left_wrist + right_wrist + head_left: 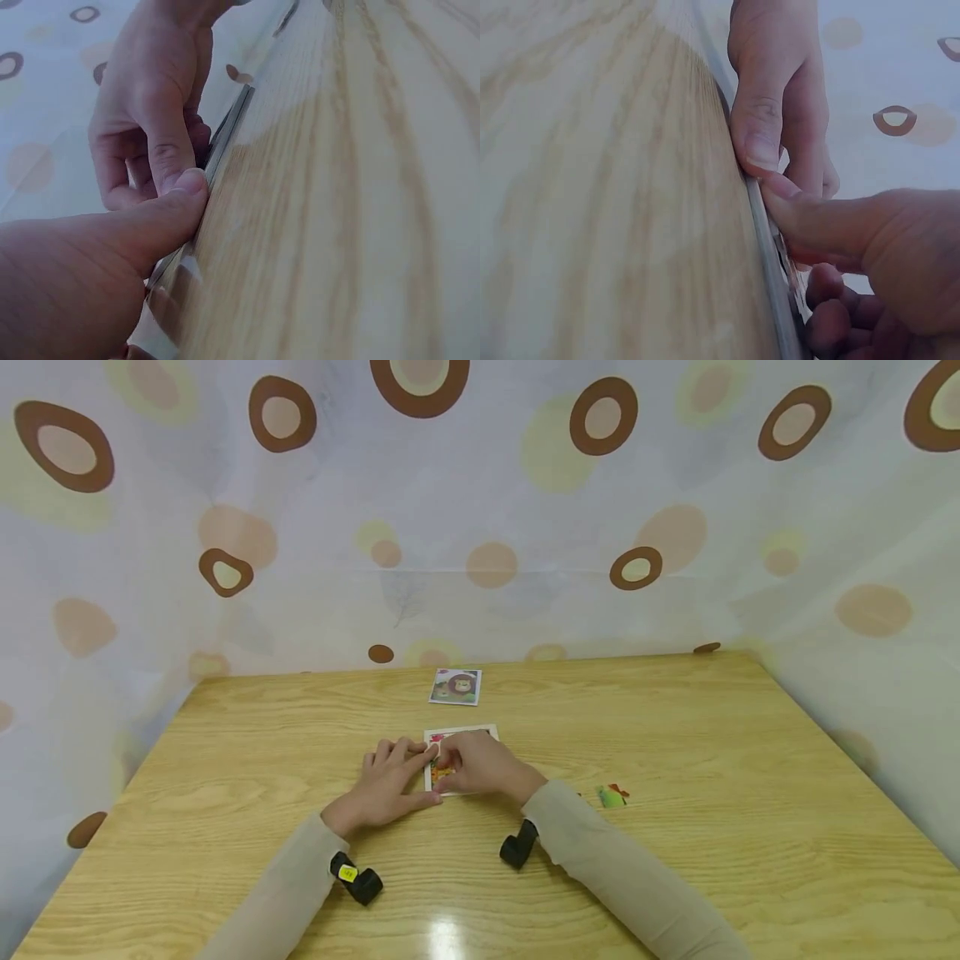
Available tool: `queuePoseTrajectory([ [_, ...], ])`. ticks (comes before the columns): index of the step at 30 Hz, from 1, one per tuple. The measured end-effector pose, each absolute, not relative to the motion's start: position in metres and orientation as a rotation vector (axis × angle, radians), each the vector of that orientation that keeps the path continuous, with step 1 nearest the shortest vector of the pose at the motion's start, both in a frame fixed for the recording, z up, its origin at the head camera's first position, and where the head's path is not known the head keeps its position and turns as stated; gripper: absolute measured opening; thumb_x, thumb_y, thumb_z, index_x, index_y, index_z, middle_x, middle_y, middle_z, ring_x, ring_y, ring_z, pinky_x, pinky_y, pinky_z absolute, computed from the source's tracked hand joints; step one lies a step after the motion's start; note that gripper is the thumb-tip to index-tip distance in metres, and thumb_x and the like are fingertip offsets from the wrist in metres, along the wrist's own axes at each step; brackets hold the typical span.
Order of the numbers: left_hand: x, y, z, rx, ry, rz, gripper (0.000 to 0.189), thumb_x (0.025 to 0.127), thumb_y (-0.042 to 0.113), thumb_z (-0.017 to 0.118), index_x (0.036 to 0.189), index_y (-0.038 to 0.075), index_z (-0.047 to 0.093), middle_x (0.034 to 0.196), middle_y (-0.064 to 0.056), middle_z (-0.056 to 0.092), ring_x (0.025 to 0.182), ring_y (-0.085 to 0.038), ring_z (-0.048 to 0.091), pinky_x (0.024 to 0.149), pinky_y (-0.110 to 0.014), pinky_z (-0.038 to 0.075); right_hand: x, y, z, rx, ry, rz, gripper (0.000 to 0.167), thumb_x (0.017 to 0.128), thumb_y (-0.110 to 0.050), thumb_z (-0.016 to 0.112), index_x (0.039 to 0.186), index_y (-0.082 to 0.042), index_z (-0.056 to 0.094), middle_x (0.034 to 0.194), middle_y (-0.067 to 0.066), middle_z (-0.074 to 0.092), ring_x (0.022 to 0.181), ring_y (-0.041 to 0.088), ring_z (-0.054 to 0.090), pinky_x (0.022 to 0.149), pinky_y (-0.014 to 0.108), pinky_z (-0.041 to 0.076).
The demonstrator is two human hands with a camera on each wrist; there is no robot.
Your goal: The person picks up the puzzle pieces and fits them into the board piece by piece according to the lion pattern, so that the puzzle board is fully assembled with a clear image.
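Observation:
A small jigsaw puzzle in a white-edged tray lies on the table in front of me, its colourful picture partly covered by my hands. My left hand reaches in from the left with fairly straight, spread fingers. Its fingertips touch the tray's left side, and its thumb rests by the near edge. Over the picture, my right hand has curled fingers, with thumb and index tips low on the puzzle. In the right wrist view the right thumb meets the tray's edge beside the left thumb. I cannot tell whether the right fingers hold a piece.
A picture card with a lion lies farther back on the wooden table. To the right, a loose green and red puzzle piece lies near my right sleeve, which partly hides another small piece. A patterned curtain hangs behind.

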State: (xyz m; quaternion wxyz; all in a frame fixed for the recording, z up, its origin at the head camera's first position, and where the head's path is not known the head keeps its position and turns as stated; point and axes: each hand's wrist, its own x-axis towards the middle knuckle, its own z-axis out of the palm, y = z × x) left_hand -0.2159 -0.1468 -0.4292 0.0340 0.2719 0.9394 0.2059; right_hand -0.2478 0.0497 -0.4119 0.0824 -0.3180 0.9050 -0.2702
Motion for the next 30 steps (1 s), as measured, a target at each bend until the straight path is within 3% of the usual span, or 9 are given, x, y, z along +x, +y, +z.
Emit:
queuePoseTrajectory([
  [4, -0.2163, -0.1462, -0.4299, 0.839, 2.886, 0.67, 0.071, 0.089, 0.044, 0.065, 0.145, 0.008, 0.043, 0.134, -0.01, 0.042, 0.108, -0.029, 0.034, 0.079, -0.04, 0.022, -0.2478, 0.0481, -0.4085, -0.854, 2.726, -0.81, 0.037, 0.073, -0.035, 0.083, 0.092, -0.011, 0.062, 0.07, -0.003, 0.053, 0.061, 0.008, 0.045, 0.057, 0.02, 0.036],
  [8, -0.2177, -0.1471, -0.4302, 0.842, 2.896, 0.699, 0.07, 0.087, 0.043, 0.068, 0.145, 0.009, 0.045, 0.132, -0.011, 0.043, 0.106, -0.029, 0.034, 0.079, -0.041, 0.022, -0.2498, 0.047, -0.4078, -0.87, 2.708, -0.806, 0.041, 0.076, -0.031, 0.081, 0.102, -0.009, 0.06, 0.071, -0.002, 0.053, 0.061, 0.009, 0.046, 0.058, 0.021, 0.037],
  [15, -0.2155, -0.1477, -0.431, 0.845, 2.902, 0.722, 0.072, 0.084, 0.043, 0.072, 0.142, 0.009, 0.048, 0.125, -0.007, 0.048, 0.098, -0.024, 0.035, 0.082, -0.044, 0.022, -0.2512, 0.0487, -0.4105, -0.854, 2.69, -0.719, 0.058, 0.078, -0.035, 0.079, 0.121, -0.008, 0.052, 0.081, -0.002, 0.057, 0.071, 0.01, 0.052, 0.067, 0.024, 0.044],
  [24, -0.2142, -0.1472, -0.4348, 0.874, 2.906, 0.74, 0.072, 0.085, 0.04, 0.07, 0.144, 0.008, 0.044, 0.112, -0.005, 0.048, 0.094, -0.023, 0.034, 0.088, -0.05, 0.022, -0.2524, 0.0488, -0.4109, -1.055, 2.78, -0.602, 0.051, 0.076, -0.041, 0.078, 0.11, -0.009, 0.059, 0.071, -0.004, 0.053, 0.065, 0.008, 0.048, 0.063, 0.023, 0.039],
  [30, -0.2145, -0.1448, -0.4338, 0.882, 2.888, 0.759, 0.072, 0.087, 0.039, 0.069, 0.145, 0.006, 0.042, 0.113, -0.007, 0.048, 0.095, -0.023, 0.034, 0.093, -0.053, 0.02, -0.2553, 0.0543, -0.4113, -1.1, 2.794, -0.584, 0.059, 0.076, -0.045, 0.077, 0.118, -0.008, 0.056, 0.077, -0.004, 0.054, 0.072, 0.009, 0.05, 0.067, 0.024, 0.043],
])
